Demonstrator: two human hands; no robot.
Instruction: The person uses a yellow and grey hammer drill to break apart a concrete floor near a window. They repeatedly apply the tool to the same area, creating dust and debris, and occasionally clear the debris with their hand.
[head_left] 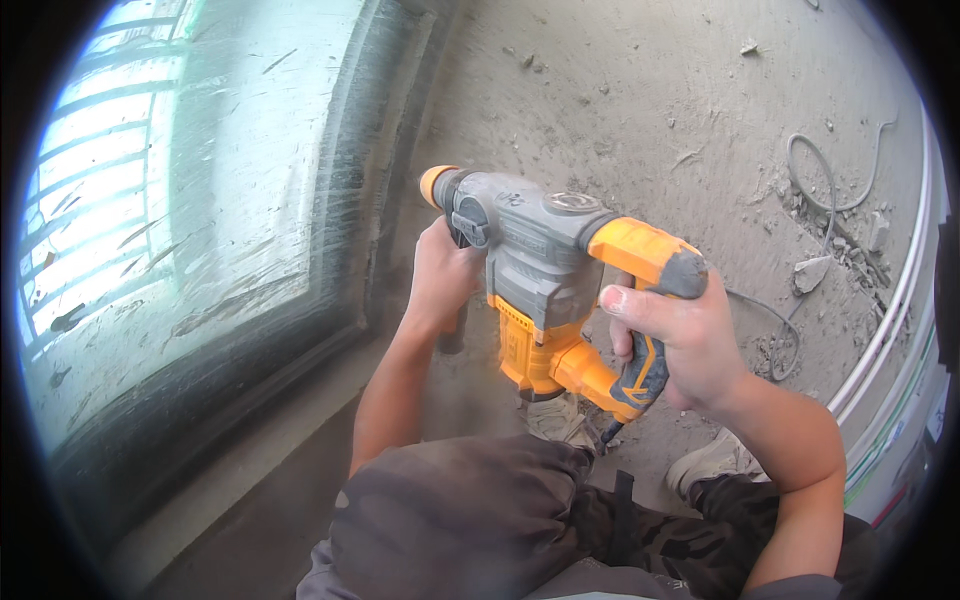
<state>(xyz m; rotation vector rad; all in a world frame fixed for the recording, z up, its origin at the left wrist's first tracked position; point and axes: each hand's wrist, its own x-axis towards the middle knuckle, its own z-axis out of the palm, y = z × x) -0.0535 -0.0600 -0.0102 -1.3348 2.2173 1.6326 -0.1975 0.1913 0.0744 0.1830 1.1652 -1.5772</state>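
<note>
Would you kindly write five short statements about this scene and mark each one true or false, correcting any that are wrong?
1. The left hand grips the side handle of the power tool. True.
2. The right hand hangs free, away from the power tool. False: it is wrapped around the rear handle.
3. A grey cable lies in loops on the dusty floor. True.
4. The power tool is plain red all over. False: it is orange and grey, with dark parts.
5. A glass pane stands on the left side of the view. True.
</note>
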